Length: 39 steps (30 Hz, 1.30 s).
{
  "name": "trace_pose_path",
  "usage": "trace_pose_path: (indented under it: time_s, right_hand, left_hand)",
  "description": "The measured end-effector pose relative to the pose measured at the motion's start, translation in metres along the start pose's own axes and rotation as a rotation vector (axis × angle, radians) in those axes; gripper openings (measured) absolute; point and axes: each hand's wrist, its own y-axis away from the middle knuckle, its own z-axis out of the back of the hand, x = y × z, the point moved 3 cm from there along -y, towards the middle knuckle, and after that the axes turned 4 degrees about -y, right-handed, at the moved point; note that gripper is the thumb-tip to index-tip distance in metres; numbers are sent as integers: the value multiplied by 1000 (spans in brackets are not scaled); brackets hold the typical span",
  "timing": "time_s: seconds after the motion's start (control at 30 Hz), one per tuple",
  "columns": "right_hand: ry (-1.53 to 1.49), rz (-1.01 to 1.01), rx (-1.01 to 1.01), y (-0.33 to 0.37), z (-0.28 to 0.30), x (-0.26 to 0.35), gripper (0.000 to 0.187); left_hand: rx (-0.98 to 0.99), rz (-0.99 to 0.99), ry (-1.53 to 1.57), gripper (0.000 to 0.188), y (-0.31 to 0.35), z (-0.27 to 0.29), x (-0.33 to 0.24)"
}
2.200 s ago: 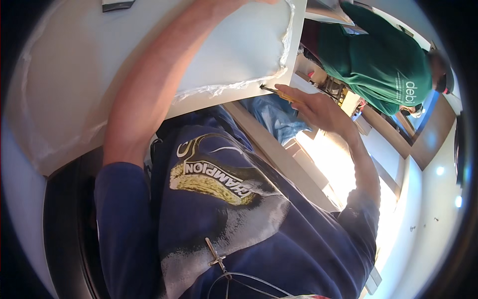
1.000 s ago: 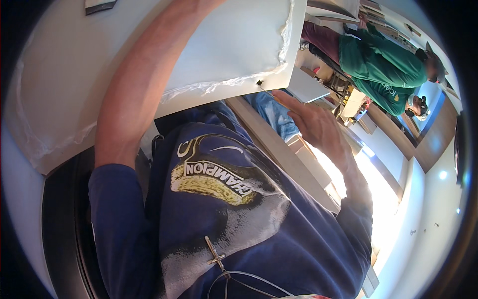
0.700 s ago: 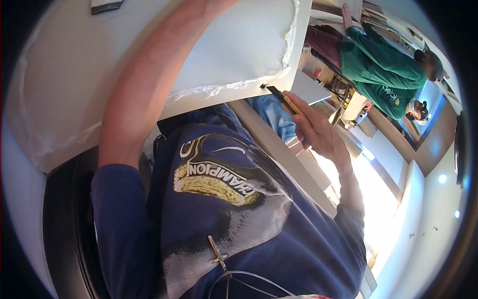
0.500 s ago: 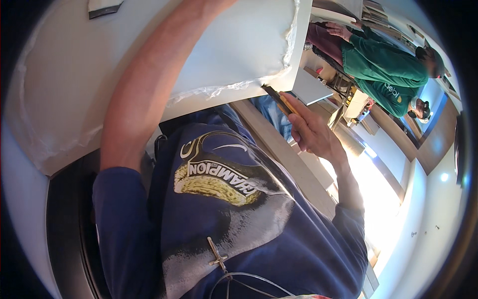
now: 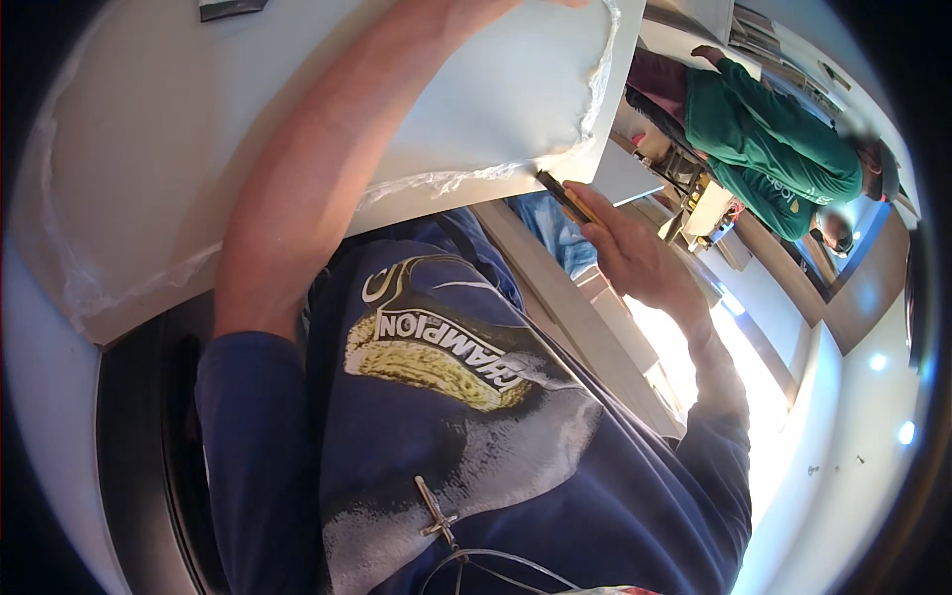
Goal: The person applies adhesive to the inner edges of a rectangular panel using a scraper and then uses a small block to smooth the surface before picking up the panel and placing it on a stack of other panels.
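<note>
The fingers of the right hand [image 5: 635, 260] pinch a slim tool [image 5: 570, 203] with a yellow-orange body and a dark front end, the forefinger lying along it. The tool slants up and to the left, its dark end at the near margin of a large white panel [image 5: 486, 119], close to the panel's right corner; whether the tip touches the surface is too fine to tell. Just beyond it, a crinkled strip of clear film [image 5: 436, 185] runs along the panel's border and bends up its right side.

The left forearm [image 5: 327, 159] reaches across the panel to the upper edge of the view, where only a sliver of the left hand [image 5: 567, 2] shows, so how its fingers stand cannot be told. Near the upper left, a pale piece with a dark edge [image 5: 231, 9] lies on the panel.

Below the panel is the wearer's dark blue printed shirt [image 5: 645, 486], with a metal cross pendant [image 5: 436, 509] hanging over it. Crumpled blue material [image 5: 555, 235] sits under the panel's near edge, beside pale boards [image 5: 585, 307]. Farther off to the right are two people in green tops [image 5: 773, 129].
</note>
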Motion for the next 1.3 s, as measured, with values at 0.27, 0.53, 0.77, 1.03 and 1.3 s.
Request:
trace_pose_path:
  time_s: [0.27, 0.53, 0.77, 1.03, 1.3]
  right_hand:
    - [41, 61, -34, -9, -8, -7, 47]
    - [-80, -62, 1, -5, -1, -1, 49]
    - [-130, -133, 126, -4, 17, -3, 51]
    - [-140, -118, 192, -14, 30, -4, 53]
    - [-279, -20, -61, 9, -37, -31, 54]
  left_hand:
    - [-54, -14, -3, 40, 1, 1, 1]
    - [-26, -6, 21, 41, 0, -1, 2]
    - [-80, -29, 4, 42, 4, 1, -1]
    - [-90, -35, -7, 43, 3, -3, 3]
    - [-27, -1, 14, 44, 2, 4, 2]
